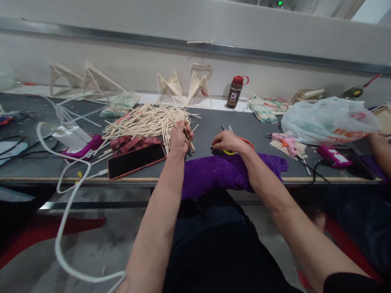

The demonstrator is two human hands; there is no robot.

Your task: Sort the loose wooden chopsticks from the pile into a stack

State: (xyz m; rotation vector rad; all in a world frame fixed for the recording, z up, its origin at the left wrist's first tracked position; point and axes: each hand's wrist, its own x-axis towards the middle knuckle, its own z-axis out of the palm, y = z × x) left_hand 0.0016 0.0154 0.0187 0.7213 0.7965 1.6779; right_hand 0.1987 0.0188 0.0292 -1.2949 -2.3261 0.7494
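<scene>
My left hand (180, 138) is closed around a few thin wooden sticks (166, 112); they slant up and away, their lower ends showing below the fingers. Beside it spreads a loose pile of the same sticks (140, 122). My right hand (227, 141) hovers low over scissors (247, 142), hiding much of them; a blade tip and the red and yellow handles show. Its fingers are curled together, and whether they hold anything is hidden. A rolled purple cloth (216, 173) lies under my right wrist along the table's front edge.
A phone (137, 160) and a dark red strap (131, 144) lie left. A pink glue gun (285, 141) and plastic bag (326, 120) are right. Stick frames (171, 85) and a bottle (235, 91) stand at the back. A white cable (65, 228) hangs left; another person's arm (378, 150) is far right.
</scene>
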